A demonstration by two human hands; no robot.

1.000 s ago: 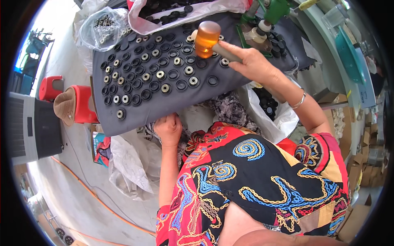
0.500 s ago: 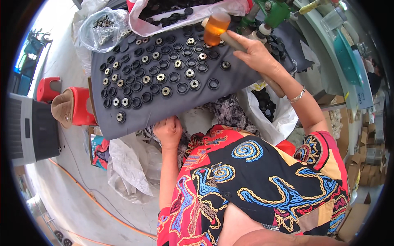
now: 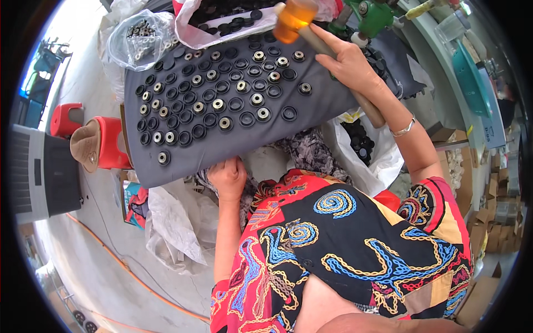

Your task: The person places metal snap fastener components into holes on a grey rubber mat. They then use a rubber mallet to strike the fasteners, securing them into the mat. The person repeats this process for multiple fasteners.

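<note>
watching remotely, i see right fingers [image 3: 328,40] gripping the amber mallet [image 3: 296,21] — left fingers [image 3: 226,166] curled closed, contents i cannot tell.

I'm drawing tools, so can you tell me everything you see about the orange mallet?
The mallet has a chunky amber head, like see-through plastic, blurred here, and a long greyish-brown handle, maybe wood. The right hand grips the handle, its end sticking out below. It slants, head toward the upper left, seemingly raised above the far side of the grey cloth.
</note>
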